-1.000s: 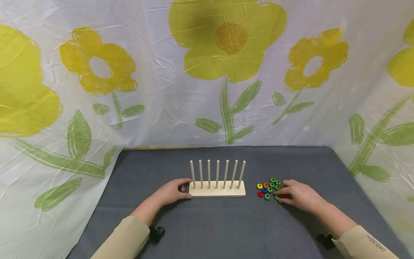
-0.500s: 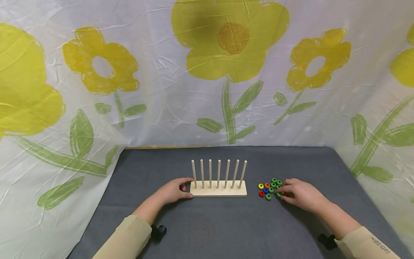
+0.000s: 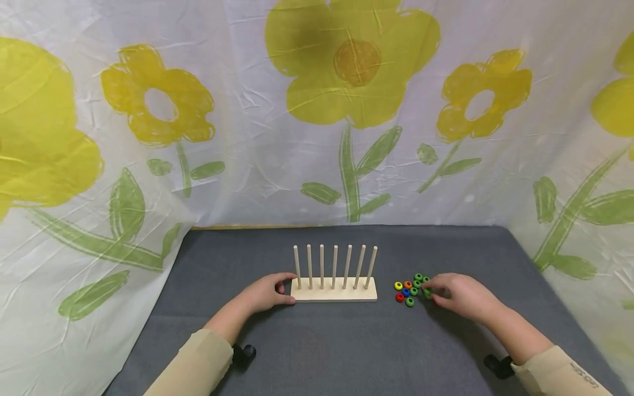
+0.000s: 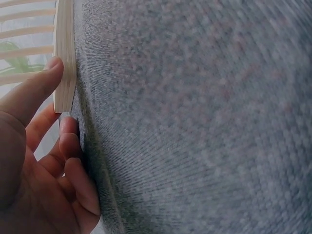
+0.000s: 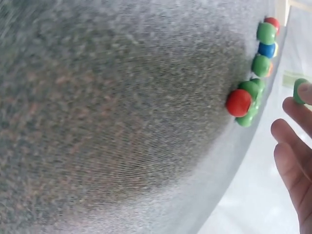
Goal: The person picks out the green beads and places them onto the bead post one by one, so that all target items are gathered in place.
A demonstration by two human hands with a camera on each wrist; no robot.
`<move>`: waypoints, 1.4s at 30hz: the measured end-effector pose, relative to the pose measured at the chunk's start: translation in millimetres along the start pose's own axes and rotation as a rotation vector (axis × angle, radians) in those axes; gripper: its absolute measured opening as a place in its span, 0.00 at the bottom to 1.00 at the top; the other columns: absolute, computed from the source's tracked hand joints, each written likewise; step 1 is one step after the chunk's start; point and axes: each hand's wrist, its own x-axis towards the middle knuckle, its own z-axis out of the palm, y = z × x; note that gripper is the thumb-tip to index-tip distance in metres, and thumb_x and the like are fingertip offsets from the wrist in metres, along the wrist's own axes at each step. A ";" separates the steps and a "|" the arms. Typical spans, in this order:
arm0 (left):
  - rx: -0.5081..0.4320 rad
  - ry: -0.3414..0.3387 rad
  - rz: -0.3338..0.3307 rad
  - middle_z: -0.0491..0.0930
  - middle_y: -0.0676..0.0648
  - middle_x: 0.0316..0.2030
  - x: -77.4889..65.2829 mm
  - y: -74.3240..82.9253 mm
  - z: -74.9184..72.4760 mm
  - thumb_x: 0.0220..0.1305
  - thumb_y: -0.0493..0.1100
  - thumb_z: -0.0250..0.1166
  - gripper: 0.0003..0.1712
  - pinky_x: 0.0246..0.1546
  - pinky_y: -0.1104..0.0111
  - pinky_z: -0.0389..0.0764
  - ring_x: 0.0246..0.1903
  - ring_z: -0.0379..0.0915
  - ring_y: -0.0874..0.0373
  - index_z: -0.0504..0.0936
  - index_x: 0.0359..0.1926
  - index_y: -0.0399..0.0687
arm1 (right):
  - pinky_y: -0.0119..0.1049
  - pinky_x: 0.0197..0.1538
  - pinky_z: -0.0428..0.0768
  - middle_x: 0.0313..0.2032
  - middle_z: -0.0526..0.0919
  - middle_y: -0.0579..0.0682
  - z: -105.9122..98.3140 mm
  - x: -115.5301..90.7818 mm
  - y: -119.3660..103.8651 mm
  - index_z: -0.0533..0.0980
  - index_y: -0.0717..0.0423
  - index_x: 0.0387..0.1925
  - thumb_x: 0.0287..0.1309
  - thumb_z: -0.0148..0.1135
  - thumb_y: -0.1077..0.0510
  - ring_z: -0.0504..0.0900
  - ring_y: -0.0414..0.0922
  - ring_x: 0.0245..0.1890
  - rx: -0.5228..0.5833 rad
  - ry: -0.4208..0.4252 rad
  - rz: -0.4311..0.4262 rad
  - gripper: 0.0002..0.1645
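Note:
A pale wooden peg rack (image 3: 334, 297) with several upright bare pegs stands on the dark cloth in the head view. My left hand (image 3: 267, 292) holds its left end; in the left wrist view the thumb (image 4: 51, 73) lies against the base and the index finger reaches round the other side. Over at the right, my right hand (image 3: 463, 294) pinches a green bead (image 5: 299, 91) between thumb and finger, raised off the cloth. Below it lies a cluster of loose beads: several green, plus a yellow bead (image 3: 398, 286), an orange one (image 3: 408, 284), a blue one (image 3: 406, 292) and red ones (image 5: 239, 103).
Dark grey cloth (image 3: 317, 346) covers the table. A white curtain (image 3: 238, 165) printed with yellow flowers hangs behind and along both sides. Small black devices (image 3: 244, 356) sit at both wrists.
My right hand has picked a green bead up from the right edge of the cluster. The left hand stays on the rack's end, and the rack stands as before.

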 end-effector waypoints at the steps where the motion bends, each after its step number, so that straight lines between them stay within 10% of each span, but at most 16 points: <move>1: 0.001 0.000 0.001 0.71 0.51 0.29 0.8 -0.4 0.4 0.55 0.52 0.76 0.36 0.31 0.64 0.64 0.27 0.65 0.58 0.76 0.65 0.56 | 0.35 0.34 0.77 0.44 0.85 0.43 -1.1 0.3 -0.6 0.84 0.49 0.50 0.59 0.69 0.60 0.79 0.33 0.35 0.010 0.001 0.004 0.16; 42: -0.028 0.024 0.015 0.71 0.51 0.28 -0.1 0.4 1.1 0.55 0.50 0.76 0.35 0.31 0.64 0.64 0.26 0.65 0.58 0.77 0.64 0.54 | 0.32 0.35 0.79 0.39 0.81 0.38 -29.5 46.6 -56.5 0.83 0.49 0.51 0.60 0.69 0.61 0.77 0.34 0.33 0.268 0.341 -0.082 0.17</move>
